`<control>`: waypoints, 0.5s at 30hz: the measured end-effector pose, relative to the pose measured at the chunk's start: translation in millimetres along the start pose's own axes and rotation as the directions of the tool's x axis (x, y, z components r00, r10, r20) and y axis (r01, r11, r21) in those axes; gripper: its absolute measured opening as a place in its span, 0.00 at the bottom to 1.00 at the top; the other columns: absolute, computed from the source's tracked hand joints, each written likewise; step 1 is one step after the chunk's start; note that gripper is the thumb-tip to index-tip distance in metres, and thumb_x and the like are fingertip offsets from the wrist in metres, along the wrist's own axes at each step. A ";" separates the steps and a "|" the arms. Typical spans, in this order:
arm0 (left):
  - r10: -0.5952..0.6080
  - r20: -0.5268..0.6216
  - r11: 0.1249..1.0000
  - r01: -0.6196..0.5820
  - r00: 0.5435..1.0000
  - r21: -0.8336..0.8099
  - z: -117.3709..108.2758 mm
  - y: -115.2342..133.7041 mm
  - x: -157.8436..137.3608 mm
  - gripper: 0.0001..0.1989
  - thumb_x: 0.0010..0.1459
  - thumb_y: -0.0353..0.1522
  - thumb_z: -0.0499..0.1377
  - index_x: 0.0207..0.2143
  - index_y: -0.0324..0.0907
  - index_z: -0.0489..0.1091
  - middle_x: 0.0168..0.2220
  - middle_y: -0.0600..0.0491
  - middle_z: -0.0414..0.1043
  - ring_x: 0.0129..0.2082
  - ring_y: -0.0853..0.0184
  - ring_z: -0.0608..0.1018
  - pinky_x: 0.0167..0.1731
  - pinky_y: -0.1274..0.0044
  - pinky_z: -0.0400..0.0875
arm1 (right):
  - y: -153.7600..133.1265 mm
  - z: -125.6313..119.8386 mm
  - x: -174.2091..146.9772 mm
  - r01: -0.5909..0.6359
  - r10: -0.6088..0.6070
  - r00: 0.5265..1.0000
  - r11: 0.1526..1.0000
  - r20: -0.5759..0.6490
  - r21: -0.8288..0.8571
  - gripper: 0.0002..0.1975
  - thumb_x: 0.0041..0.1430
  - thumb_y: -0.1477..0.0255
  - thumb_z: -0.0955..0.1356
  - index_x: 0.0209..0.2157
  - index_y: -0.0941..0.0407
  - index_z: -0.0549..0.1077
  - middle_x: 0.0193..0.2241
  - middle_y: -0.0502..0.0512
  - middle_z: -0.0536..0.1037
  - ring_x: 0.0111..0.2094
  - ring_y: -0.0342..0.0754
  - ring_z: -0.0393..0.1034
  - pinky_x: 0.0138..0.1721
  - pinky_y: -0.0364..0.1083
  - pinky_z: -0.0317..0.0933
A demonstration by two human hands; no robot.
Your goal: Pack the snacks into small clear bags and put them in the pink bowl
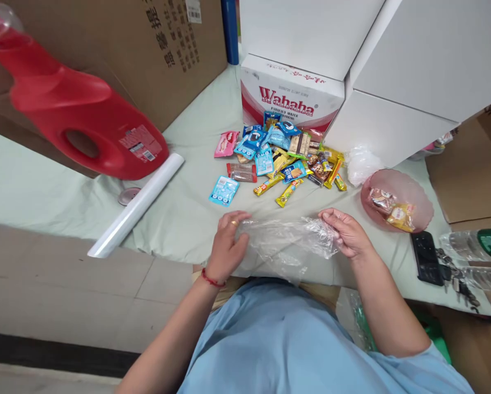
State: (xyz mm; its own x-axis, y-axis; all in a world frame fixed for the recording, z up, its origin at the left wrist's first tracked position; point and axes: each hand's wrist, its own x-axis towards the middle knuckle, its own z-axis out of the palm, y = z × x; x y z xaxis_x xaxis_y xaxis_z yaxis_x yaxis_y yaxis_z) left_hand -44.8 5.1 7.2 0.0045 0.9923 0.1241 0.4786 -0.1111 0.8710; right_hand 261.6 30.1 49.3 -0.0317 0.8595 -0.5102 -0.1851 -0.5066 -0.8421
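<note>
A thin, crumpled clear plastic bag (284, 238) stretches between my hands above the table's near edge. My right hand (346, 232) is closed on its bunched right end, thumb and fingers pinching the film. At the bag's left end, my left hand (227, 246) has its fingers loosely curved and its thumb apart from them; the fingertips touch or nearly touch the film. Beyond the hands lies a pile of wrapped snacks (280, 153). A light-blue packet (224, 190) and a narrow yellow packet (289, 193) lie at its near side.
Right of the pile, a pink bowl (423, 202) holds wrapped snacks, near a black phone (427, 257), keys (458, 282) and plastic bottles (467, 244). Left are a white roll (136, 205) and a red jug (89, 120). A Wahaha box (292, 90) stands behind.
</note>
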 end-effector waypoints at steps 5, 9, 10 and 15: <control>0.305 0.279 0.911 -0.364 0.911 0.192 8.1 32.4 26.2 0.30 0.60 0.46 0.61 0.61 0.43 0.67 0.58 0.43 0.71 0.65 0.48 0.65 0.66 0.55 0.53 | -4.1 11.2 4.8 0.006 0.003 0.990 0.998 0.141 -0.064 0.21 0.45 0.58 0.81 0.35 0.57 0.78 0.18 0.41 0.67 0.13 0.33 0.48 0.10 0.35 0.40; 0.132 0.456 0.981 -0.184 0.880 0.070 35.4 33.6 36.0 0.18 0.65 0.47 0.54 0.38 0.42 0.72 0.31 0.53 0.73 0.34 0.63 0.75 0.39 0.72 0.67 | -4.8 10.2 10.7 0.184 -0.191 0.975 0.981 0.113 0.066 0.26 0.51 0.51 0.78 0.46 0.53 0.79 0.32 0.50 0.78 0.26 0.41 0.71 0.25 0.39 0.67; 0.092 0.426 0.993 -0.116 0.900 0.030 41.3 31.7 34.8 0.18 0.66 0.47 0.52 0.34 0.43 0.69 0.27 0.55 0.69 0.29 0.66 0.71 0.34 0.74 0.64 | -2.4 8.8 11.8 0.254 -0.264 0.959 0.962 0.103 0.095 0.30 0.52 0.48 0.76 0.50 0.51 0.77 0.41 0.54 0.80 0.37 0.46 0.76 0.36 0.43 0.73; -0.039 0.329 0.948 0.139 0.944 -0.285 57.2 23.7 20.2 0.20 0.62 0.50 0.57 0.31 0.43 0.64 0.26 0.60 0.61 0.27 0.70 0.63 0.29 0.77 0.59 | 28.4 8.7 17.2 0.299 -0.270 0.920 0.952 0.283 -0.066 0.52 0.40 0.53 0.82 0.66 0.47 0.63 0.57 0.58 0.75 0.57 0.54 0.70 0.57 0.51 0.66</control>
State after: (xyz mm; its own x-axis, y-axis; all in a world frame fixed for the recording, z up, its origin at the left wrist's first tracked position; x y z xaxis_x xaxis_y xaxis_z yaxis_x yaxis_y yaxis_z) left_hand 16.8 25.7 3.1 0.2744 0.9588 -0.0733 0.2040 0.0164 0.9788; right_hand 247.2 31.1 18.1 -0.2574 0.9468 -0.1929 -0.1209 -0.2296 -0.9657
